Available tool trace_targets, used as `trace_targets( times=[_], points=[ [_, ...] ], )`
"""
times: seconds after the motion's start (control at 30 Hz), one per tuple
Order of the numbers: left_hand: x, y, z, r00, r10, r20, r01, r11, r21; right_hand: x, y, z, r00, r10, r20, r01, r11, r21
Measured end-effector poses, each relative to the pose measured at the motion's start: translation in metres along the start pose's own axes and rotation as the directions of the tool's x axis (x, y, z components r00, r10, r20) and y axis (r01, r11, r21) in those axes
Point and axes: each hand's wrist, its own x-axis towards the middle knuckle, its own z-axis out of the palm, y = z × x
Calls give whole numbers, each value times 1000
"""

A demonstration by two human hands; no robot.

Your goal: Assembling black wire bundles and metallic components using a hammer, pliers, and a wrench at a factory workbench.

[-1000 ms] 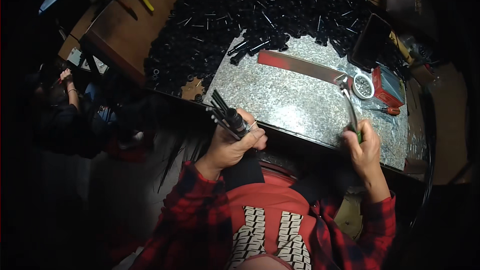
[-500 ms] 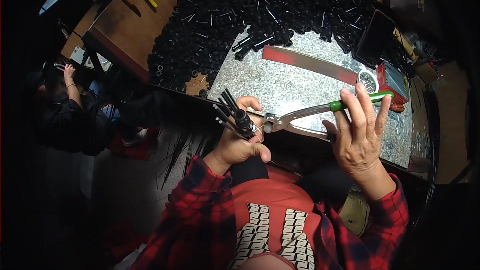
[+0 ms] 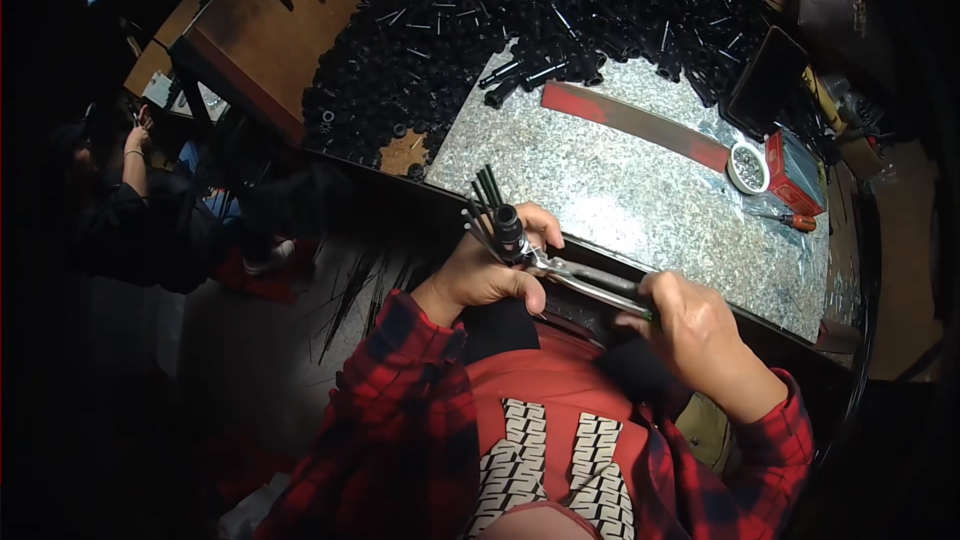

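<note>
My left hand (image 3: 478, 275) is closed around a bundle of thin black rods (image 3: 486, 190) with a black ribbed tubular collar (image 3: 509, 225) among them. The rod ends stick up and outward past my fingers. Against the base of the collar, beside my left thumb, are the jaws of long-handled pliers (image 3: 595, 278); exactly what they grip is too small to make out. My right hand (image 3: 700, 325) is wrapped round the pliers' handles, which lie close together. Most of the green grip is hidden by my fingers.
Behind my hands is a speckled worktop (image 3: 600, 180) with a red-and-grey bar (image 3: 635, 125), a white cup of small metal pieces (image 3: 747, 168), a red box (image 3: 795, 175) and an orange-handled tool (image 3: 797, 222). Black tubular parts (image 3: 400, 70) are heaped beyond. Another person (image 3: 130, 190) sits at far left.
My right hand has gone from spread fingers to a closed grip, and the pliers' handles have come together. The upper handle has swung down. My view has shifted slightly.
</note>
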Motion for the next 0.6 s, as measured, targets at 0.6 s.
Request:
trace_targets(
  times=[0.6],
  points=[
    [7, 8, 3, 999, 20, -38, -20, 1000, -9, -1, -11, -8, 694, 179, 697, -719, 192, 668]
  ],
)
